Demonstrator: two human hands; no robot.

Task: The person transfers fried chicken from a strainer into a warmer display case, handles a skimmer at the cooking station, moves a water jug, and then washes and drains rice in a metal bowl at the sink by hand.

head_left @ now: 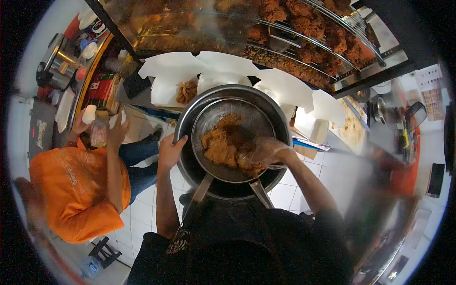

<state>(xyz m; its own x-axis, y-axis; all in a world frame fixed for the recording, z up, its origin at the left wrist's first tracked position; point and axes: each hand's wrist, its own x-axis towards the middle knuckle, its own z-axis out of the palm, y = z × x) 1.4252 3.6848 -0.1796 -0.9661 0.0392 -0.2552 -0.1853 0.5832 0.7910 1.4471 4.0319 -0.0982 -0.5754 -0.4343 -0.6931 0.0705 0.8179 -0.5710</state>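
Observation:
My left hand (171, 151) is closed round the left rim of a large metal bowl (280, 109). A round mesh strainer (202, 128) rests inside the bowl, its two metal handles pointing toward my body. Golden-brown fried crumbs (216, 145) lie heaped in the strainer. In a clear plastic glove, my right hand (267, 154) reaches in from the right, its fingers closed on some of the crumbs. Glove and blur partly hide those fingers. Behind the bowl stand several open white paper boxes (164, 88); the left one holds brown fried pieces (186, 91).
A display case (190, 33) with fried chicken (308, 28) on wire racks stands beyond the boxes. At left, a co-worker in an orange shirt (78, 190) handles small white items by a counter. A crumb-strewn board (351, 126) lies at right.

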